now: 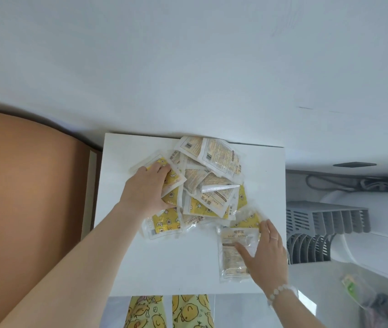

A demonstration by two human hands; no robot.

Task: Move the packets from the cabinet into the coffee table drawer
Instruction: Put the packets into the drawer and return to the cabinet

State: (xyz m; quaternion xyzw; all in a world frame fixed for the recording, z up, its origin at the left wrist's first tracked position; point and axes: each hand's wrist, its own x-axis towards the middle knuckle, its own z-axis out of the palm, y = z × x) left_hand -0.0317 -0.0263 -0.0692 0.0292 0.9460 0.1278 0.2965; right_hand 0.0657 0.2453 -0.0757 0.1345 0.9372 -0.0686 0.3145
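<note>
Several yellow and clear snack packets [208, 183] lie heaped on the white cabinet top [169, 261], against the wall. My left hand [145, 189] is on the heap's left side, its fingers and thumb curled round a yellow packet [172, 178]. My right hand [262, 254] lies over a clear packet of pale snacks [232, 256] at the heap's front right, thumb stretched across it and fingers along its right edge near a yellow packet [247, 220].
A brown rounded surface [27, 197] stands to the left of the cabinet. To the right a white appliance with a grey grille [325, 218] stands close by, cables behind it. My yellow-patterned trouser legs [169, 311] show below the cabinet's front edge.
</note>
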